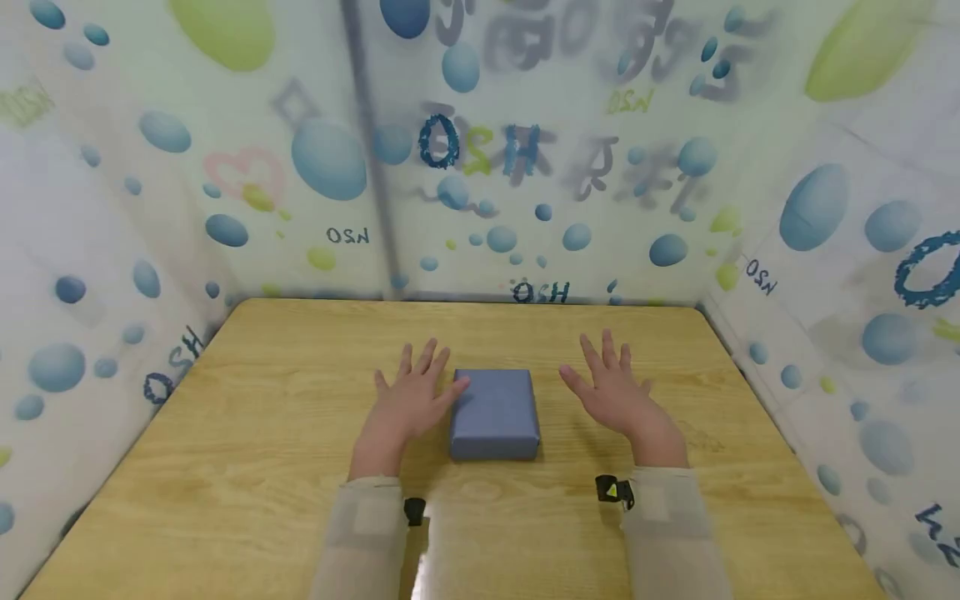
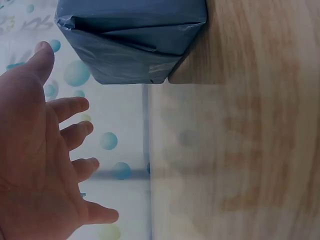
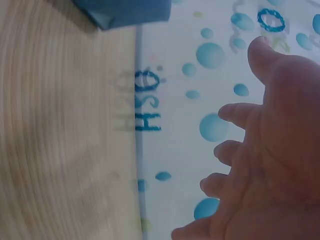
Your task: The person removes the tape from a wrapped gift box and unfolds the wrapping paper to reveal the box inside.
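A box wrapped in blue-grey paper (image 1: 495,412) lies flat on the wooden table, between the two hands. Its folded paper end faces the camera in the left wrist view (image 2: 135,42). To its left the left hand (image 1: 411,400) is spread with straight fingers, palm down, its thumb tip overlapping the box's left edge in the head view. On the other side the right hand (image 1: 617,396) is spread too, apart from the box, with its thumb pointing toward it. Neither hand holds anything. A corner of the box (image 3: 127,12) shows at the top of the right wrist view.
The light wooden table (image 1: 262,400) reaches back to a white curtain (image 1: 480,225) printed with blue and green drops and lettering, which also runs along both sides. Small black devices sit at the left wrist (image 1: 414,511) and right wrist (image 1: 615,491).
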Demonstrator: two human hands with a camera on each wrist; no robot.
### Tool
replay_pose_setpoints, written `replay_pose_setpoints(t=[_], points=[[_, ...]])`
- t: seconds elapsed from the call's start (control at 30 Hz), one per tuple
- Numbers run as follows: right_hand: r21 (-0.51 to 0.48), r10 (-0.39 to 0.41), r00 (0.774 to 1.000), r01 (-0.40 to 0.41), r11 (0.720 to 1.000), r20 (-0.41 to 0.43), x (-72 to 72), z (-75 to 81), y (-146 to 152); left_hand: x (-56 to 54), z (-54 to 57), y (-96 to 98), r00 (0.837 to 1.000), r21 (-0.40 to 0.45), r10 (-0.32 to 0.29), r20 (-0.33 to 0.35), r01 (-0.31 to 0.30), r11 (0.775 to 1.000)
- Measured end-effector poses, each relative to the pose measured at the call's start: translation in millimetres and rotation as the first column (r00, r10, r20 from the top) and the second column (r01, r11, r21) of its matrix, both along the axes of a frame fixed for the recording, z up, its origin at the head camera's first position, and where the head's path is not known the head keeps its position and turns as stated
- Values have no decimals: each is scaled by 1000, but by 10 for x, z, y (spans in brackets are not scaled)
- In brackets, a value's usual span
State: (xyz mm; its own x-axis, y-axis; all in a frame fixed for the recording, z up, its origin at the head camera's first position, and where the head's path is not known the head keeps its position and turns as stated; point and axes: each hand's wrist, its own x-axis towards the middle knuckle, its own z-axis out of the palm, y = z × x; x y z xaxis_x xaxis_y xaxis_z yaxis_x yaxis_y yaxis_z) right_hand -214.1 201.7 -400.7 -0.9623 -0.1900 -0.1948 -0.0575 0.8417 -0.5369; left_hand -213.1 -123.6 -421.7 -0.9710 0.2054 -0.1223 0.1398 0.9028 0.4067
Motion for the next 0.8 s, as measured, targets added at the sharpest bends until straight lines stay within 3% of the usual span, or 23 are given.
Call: replay_pose_setpoints(t=[0.2,0.4,0.57,0.8], points=[[-55,79,994,-75,996,75,-1,-96,-220,28,-71,43,997,35,-4,82,1,999],[-155,155,970,-127,980,185,75,-224,-450,101,-116,72,985,94,19,172,-35,995],[-183,194,958,-157,971,210,132,-352,-573,112,-145,116,985,75,14,174,-28,997],[-164,153,955,-113,980,255,154,-344,-643,68,-103,109,986,80,-25,167,12,997]])
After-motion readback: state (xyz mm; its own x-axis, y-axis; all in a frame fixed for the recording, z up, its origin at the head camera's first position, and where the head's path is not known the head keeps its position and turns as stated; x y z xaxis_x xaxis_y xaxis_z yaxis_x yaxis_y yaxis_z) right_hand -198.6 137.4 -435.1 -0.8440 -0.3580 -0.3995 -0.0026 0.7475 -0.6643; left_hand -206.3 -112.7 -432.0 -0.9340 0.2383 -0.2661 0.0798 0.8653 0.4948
